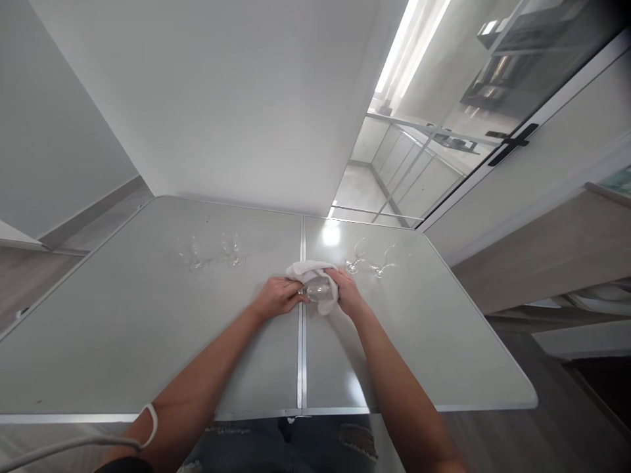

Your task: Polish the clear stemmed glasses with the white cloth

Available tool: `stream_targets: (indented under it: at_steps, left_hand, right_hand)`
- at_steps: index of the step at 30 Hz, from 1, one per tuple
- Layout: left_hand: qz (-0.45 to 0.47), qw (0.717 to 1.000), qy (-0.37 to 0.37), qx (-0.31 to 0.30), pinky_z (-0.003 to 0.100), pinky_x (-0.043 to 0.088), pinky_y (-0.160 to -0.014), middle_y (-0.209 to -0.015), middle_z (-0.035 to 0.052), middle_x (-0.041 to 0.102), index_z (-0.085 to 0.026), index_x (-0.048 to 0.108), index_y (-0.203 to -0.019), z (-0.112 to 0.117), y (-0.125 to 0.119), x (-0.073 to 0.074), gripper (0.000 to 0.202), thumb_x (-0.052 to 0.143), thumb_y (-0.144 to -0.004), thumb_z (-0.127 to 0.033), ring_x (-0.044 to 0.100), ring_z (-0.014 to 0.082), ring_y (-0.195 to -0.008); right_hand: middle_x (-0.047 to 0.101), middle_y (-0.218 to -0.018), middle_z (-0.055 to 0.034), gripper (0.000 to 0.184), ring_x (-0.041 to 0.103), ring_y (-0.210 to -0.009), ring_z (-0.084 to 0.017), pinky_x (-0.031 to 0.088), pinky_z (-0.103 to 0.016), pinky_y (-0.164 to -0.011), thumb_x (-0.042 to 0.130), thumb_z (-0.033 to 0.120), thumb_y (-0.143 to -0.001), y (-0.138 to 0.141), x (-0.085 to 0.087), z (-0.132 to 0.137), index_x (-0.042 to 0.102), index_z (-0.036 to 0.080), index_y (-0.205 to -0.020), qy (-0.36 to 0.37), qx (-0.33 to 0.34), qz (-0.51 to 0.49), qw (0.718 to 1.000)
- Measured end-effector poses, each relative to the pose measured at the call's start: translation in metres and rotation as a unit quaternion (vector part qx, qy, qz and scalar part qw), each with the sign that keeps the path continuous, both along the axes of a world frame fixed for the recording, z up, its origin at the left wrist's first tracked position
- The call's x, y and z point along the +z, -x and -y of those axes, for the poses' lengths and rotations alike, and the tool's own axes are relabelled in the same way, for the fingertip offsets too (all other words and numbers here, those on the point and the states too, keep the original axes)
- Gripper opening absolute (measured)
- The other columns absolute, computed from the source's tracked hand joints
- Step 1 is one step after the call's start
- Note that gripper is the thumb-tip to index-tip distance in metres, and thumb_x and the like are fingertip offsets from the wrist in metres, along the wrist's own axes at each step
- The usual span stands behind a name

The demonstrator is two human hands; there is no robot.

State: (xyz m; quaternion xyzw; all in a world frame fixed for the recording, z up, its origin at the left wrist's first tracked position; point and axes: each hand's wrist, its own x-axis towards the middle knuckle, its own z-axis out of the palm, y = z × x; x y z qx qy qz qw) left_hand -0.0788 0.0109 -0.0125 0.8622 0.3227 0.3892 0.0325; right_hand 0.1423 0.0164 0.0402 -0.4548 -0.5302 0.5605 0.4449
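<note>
**Fingers [294, 297] of both hands closed on a glass [318, 289] and a cloth [309, 268]**

Far left on the grey counter [123, 328] stand two clear stemmed glasses, the outer glass [194, 257] and the inner glass [233, 253], side by side and not touching, well apart from the hands. Next, the left hand [277, 297] is over the metal seam [301, 355] that splits the counter, its fingers curled shut round the near end of the glass. The glass lies sideways between the two hands, just above the counter near the seam. The white cloth is bunched over and round the far part of the glass. The right hand [348, 292] has its fingers closed on the cloth, pressing it against the glass. Just beyond the right hand are two more clear glasses, the third glass [355, 261] and the fourth glass [383, 264], close together. Too faint to tell whether they are upright or tipped. Both bare forearms reach in from the bottom edge.
</note>
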Motion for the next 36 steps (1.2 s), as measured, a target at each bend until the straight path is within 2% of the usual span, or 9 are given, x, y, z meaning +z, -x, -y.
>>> stream_targets:
  at_steps: [5,9,12,16,18,21,26,30,36]
  left_hand:
    - [0.124,0.986,0.091,0.065,0.023,0.041,-0.054,-0.057,-0.0018,0.059,-0.019,0.060,-0.072,-0.001,0.001,0.004,0.038,0.055,-0.098,-0.047,0.053,0.0100,-0.050]
    - [0.218,0.955,0.171,0.104,0.022,0.044,-0.053,-0.061,-0.0008,0.063,-0.019,0.057,-0.069,-0.003,0.000,0.008,0.042,0.053,-0.098,-0.048,0.054,0.0096,-0.050]
    - [0.241,0.944,0.190,0.119,0.021,0.044,-0.052,-0.060,-0.0013,0.063,-0.018,0.058,-0.070,-0.005,-0.001,0.007,0.039,0.054,-0.097,-0.046,0.055,0.0093,-0.049]
    - [0.172,0.961,0.149,0.157,0.023,0.041,-0.051,-0.055,-0.0005,0.062,-0.019,0.058,-0.066,-0.007,-0.001,0.000,0.032,0.053,-0.094,-0.034,0.055,0.0111,-0.047]
    - [0.111,0.975,0.091,0.167,0.024,0.037,-0.050,-0.053,0.0012,0.061,-0.019,0.056,-0.062,-0.007,-0.001,-0.005,0.031,0.054,-0.091,-0.029,0.053,0.0122,-0.046]
    - [0.034,0.989,-0.005,0.143,0.026,0.033,-0.049,-0.052,0.0029,0.060,-0.019,0.056,-0.061,-0.006,-0.001,-0.007,0.030,0.057,-0.089,-0.028,0.051,0.0132,-0.045]
    - [-0.035,0.996,-0.044,0.067,0.026,0.039,-0.056,-0.060,0.0029,0.064,-0.019,0.063,-0.074,-0.001,-0.001,0.000,0.029,0.060,-0.095,-0.038,0.058,0.0138,-0.053]
    - [-0.045,0.998,-0.020,0.042,0.026,0.040,-0.057,-0.059,0.0014,0.064,-0.021,0.066,-0.075,-0.001,0.000,0.002,0.033,0.060,-0.095,-0.046,0.059,0.0133,-0.053]
    - [0.055,0.997,0.032,0.053,0.025,0.042,-0.057,-0.065,0.0034,0.070,-0.019,0.073,-0.086,-0.002,-0.003,0.002,0.030,0.062,-0.094,-0.046,0.062,0.0137,-0.055]
  right_hand:
    - [0.070,-0.089,-0.0037,0.038,0.061,-0.075,-0.019,0.049,-0.029,-0.067,0.069,0.051,-0.085,0.018,-0.019,0.001,0.071,0.020,-0.108,0.024,-0.010,-0.115,0.993]
    - [0.070,-0.115,-0.0082,0.046,0.065,-0.103,-0.025,0.054,-0.036,-0.089,0.052,0.051,-0.098,0.038,-0.024,0.014,0.060,0.022,-0.133,-0.095,0.017,-0.032,0.995]
    - [0.056,-0.143,-0.0097,0.051,0.048,-0.137,-0.027,0.041,-0.046,-0.115,0.043,0.040,-0.102,0.042,-0.024,0.016,0.043,0.027,-0.152,-0.245,0.031,0.114,0.962]
    - [0.032,-0.164,-0.0058,0.057,0.017,-0.156,-0.031,0.015,-0.059,-0.126,0.045,0.024,-0.097,0.035,-0.015,0.011,0.042,0.032,-0.154,-0.397,0.056,0.308,0.863]
    - [0.036,-0.162,-0.0040,0.056,0.018,-0.155,-0.034,0.008,-0.062,-0.126,0.051,0.022,-0.093,0.031,-0.008,0.008,0.050,0.033,-0.148,-0.425,0.068,0.359,0.829]
    - [0.058,-0.143,-0.0061,0.042,0.037,-0.146,-0.034,0.013,-0.060,-0.125,0.058,0.025,-0.091,0.028,-0.001,0.007,0.064,0.032,-0.132,-0.430,0.066,0.353,0.828]
    - [0.071,-0.096,-0.0076,0.025,0.063,-0.094,-0.026,0.049,-0.042,-0.091,0.056,0.040,-0.096,0.024,-0.001,0.002,0.075,0.025,-0.093,-0.287,0.026,0.260,0.922]
    - [0.063,-0.067,-0.0023,0.042,0.057,-0.063,-0.018,0.047,-0.032,-0.064,0.060,0.056,-0.091,0.014,-0.006,-0.005,0.069,0.019,-0.071,-0.050,0.023,0.079,0.995]
    - [0.074,-0.082,-0.0073,0.043,0.069,-0.076,-0.025,0.055,-0.036,-0.067,0.064,0.059,-0.086,0.019,-0.012,-0.007,0.070,0.017,-0.094,0.144,0.021,-0.213,0.966]
